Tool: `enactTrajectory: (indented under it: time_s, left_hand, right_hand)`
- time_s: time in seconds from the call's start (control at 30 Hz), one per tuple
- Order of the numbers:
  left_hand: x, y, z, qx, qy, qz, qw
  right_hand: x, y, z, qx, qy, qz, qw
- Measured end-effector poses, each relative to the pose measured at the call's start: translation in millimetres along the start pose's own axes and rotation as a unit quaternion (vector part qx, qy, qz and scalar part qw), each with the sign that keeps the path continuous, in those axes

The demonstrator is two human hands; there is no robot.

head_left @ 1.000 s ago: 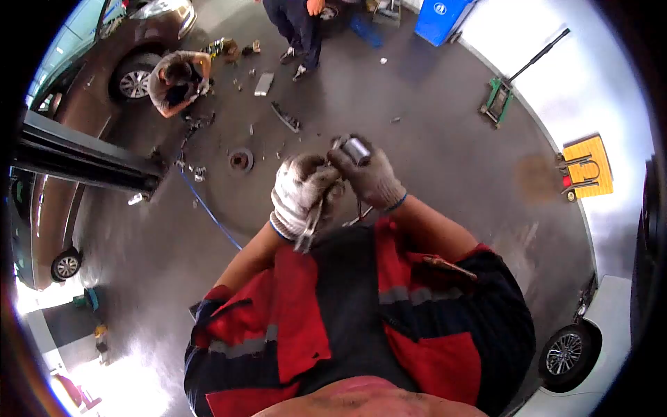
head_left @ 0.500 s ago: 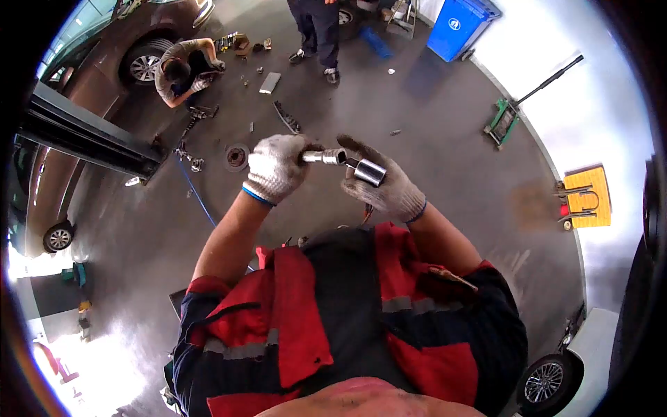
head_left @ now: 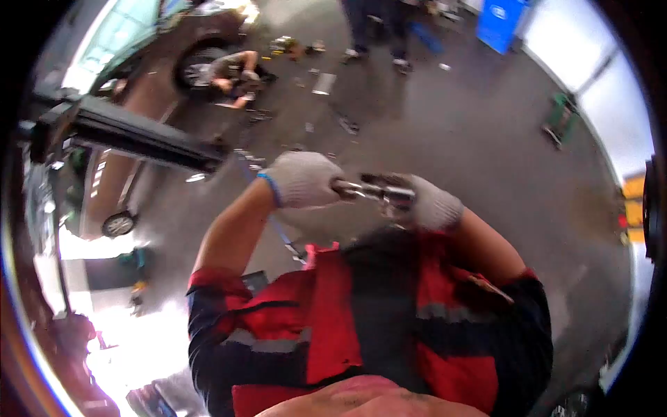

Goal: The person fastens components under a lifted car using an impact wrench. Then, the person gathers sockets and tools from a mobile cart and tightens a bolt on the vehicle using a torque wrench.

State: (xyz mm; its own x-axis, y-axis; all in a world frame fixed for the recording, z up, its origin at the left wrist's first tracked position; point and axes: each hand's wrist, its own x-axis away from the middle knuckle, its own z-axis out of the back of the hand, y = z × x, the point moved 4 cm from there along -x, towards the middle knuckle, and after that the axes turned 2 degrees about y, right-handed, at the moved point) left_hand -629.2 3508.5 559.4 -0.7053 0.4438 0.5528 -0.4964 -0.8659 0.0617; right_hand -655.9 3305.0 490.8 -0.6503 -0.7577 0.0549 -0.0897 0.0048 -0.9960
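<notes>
In front of my chest, my left hand [head_left: 304, 179], in a white knit glove with a blue cuff, is closed around a shiny metal socket piece [head_left: 357, 190] that sticks out toward the right. My right hand [head_left: 436, 206], gloved too, grips a thick chrome socket [head_left: 398, 197] between thumb and fingers. The two metal parts meet end to end or overlap; motion blur hides whether they are joined.
A co-worker [head_left: 233, 76] crouches beside a brown car [head_left: 149, 73] among scattered parts, and another person [head_left: 379, 28] stands behind. A lift post [head_left: 139, 135] is at left. A blue bin [head_left: 501, 24] and a green floor jack [head_left: 559, 119] are at right.
The view has swung, so the surroundings shift right and down. Both hands have come together; the two metal parts, apart before, now meet. Each hand keeps its hold.
</notes>
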Motion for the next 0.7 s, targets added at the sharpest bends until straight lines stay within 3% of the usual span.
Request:
enactTrajectory:
  time_s: [0.07, 0.1, 0.13, 0.2, 0.23, 0.3, 0.4, 0.43, 0.47, 0.5, 0.53, 0.57, 0.6, 0.63, 0.67, 0.7]
  left_hand:
    - [-2.9, 11.5, 2.8, -0.013, -0.019, 0.019, 1.000]
    - [-11.1, 13.9, -7.7, -0.015, 0.010, -0.011, 1.000]
    - [-9.3, 22.4, -2.0, -0.027, 0.038, 0.009, 0.999]
    - [-16.7, 30.8, -4.5, -0.034, 0.170, 0.013, 0.985]
    - [-20.1, 31.5, -4.7, -0.067, 0.300, -0.016, 0.951]
    - [-27.8, 52.9, 21.4, -0.092, 0.344, -0.034, 0.934]
    - [-37.6, 56.8, 50.1, 0.018, 0.554, -0.124, 0.823]
    - [-28.0, 70.1, 59.5, -0.054, 0.620, -0.116, 0.774]
    - [-31.5, 86.1, 77.7, -0.003, 0.660, -0.098, 0.745]
    - [-34.5, 92.6, 86.6, 0.074, 0.671, -0.084, 0.733]
    - [-41.6, 92.3, 86.7, 0.253, 0.607, -0.086, 0.749]
    - [-52.7, 92.0, 79.7, 0.501, 0.481, -0.097, 0.713]
    - [-57.0, 98.1, 77.9, 0.674, 0.358, -0.122, 0.634]
    - [-57.8, 109.8, 82.9, 0.804, 0.245, -0.198, 0.504]
    - [-61.3, 114.1, 81.5, 0.820, 0.230, -0.169, 0.496]
    - [-75.3, 111.9, 71.7, 0.806, 0.228, -0.207, 0.506]
  right_hand:
    - [-1.4, 26.2, 1.8, 0.083, 0.043, 0.021, 0.995]
    - [-5.8, 40.8, -0.9, -0.035, 0.035, 0.041, 0.998]
    - [0.1, 28.5, 2.3, 0.037, 0.025, -0.005, 0.999]
    - [4.4, 33.9, 7.2, 0.010, 0.058, 0.044, 0.997]
    - [8.5, 27.9, 8.7, 0.010, 0.097, 0.067, 0.993]
    - [12.2, 19.9, 13.5, 0.106, 0.159, 0.042, 0.981]
    - [25.9, -24.3, 27.1, 0.245, 0.226, -0.021, 0.943]
    - [25.4, -36.3, 33.7, 0.321, 0.236, 0.115, 0.910]
    - [26.3, -43.3, 42.9, 0.391, 0.245, 0.250, 0.851]
    - [30.6, -45.9, 45.9, 0.451, 0.242, 0.370, 0.775]
    - [29.5, -46.2, 51.3, 0.476, 0.252, 0.416, 0.732]
    - [32.4, -54.8, 62.0, 0.485, 0.254, 0.437, 0.714]
    - [34.1, -67.4, 71.9, 0.492, 0.255, 0.456, 0.696]
    - [33.4, -77.7, 82.4, 0.499, 0.254, 0.475, 0.678]
    - [28.3, -81.7, 93.2, 0.497, 0.276, 0.509, 0.647]
    - [23.5, -85.5, 104.1, 0.494, 0.298, 0.539, 0.614]
